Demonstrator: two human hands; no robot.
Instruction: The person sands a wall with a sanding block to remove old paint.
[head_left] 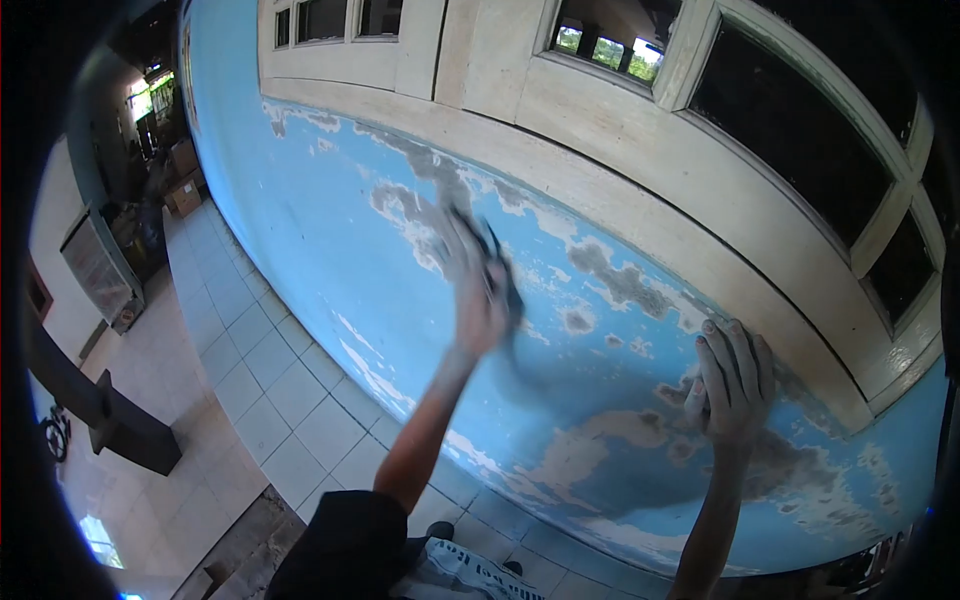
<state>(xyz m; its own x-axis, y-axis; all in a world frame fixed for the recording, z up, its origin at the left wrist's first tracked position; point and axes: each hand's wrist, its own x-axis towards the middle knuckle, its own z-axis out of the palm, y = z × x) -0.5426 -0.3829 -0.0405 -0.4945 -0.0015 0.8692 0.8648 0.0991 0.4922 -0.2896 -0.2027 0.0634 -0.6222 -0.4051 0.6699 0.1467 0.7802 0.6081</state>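
Observation:
My left hand [477, 290] is pressed to the light blue wall [350, 240], dusty and smeared by motion. A dark, thin sheet [514, 298], perhaps sandpaper, shows along its right edge; most of it is hidden under the palm and fingers. Around this hand the paint has worn away in grey and white patches [620, 280]. To the right, my right hand [735, 385] rests against the wall just below the pale window frame [800, 350]. Its fingers, whitened with dust, are stretched upward, and I see nothing held in them.
Cream window shutters [490, 60] with dark panes run above the wall. A tiled ledge [265, 365] follows its foot. At left stand a dark post [130, 425] and a cardboard box [183, 198]. Printed cloth or sacking [480, 570] is near my feet.

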